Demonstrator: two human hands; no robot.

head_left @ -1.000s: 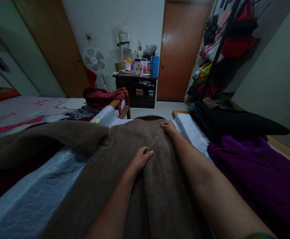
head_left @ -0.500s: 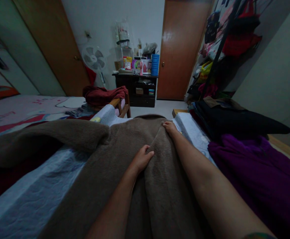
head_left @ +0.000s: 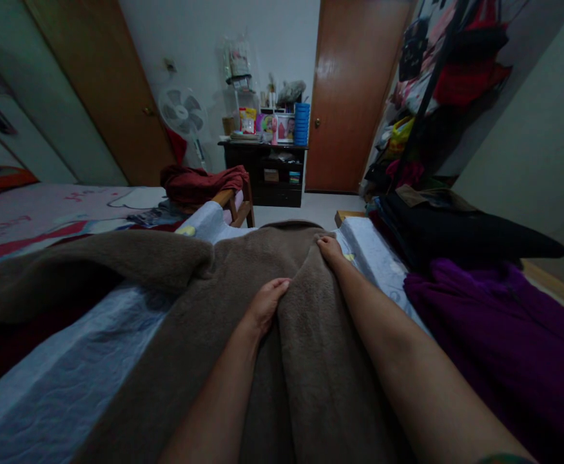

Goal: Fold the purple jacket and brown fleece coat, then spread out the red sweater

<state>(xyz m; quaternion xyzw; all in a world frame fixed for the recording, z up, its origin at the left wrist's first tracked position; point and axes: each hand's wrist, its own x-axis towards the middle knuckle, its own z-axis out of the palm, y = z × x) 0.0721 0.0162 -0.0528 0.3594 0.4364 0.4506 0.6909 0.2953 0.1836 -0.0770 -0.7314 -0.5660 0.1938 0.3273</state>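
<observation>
A brown fleecy coat (head_left: 233,309) lies spread over the bed, its collar end pointing away from me. One sleeve stretches out to the left, while the right side is folded inward as a long flap down the middle. My left hand (head_left: 268,301) pinches the inner edge of that flap between thumb and fingers. Farther up, close to the collar, my right hand (head_left: 329,248) grips the flap's upper corner with curled fingers. Both forearms reach across the cloth.
A purple garment (head_left: 494,328) and a stack of dark folded clothes (head_left: 465,229) lie on the right. The bed's pale blue cover (head_left: 102,361) shows at left. Beyond are a dark red cloth (head_left: 204,183), a fan (head_left: 182,113), a black cabinet (head_left: 262,174) and a door (head_left: 354,96).
My left hand has shifted slightly left and closed its thumb and fingers on the flap's edge. My right hand has stayed near the collar.
</observation>
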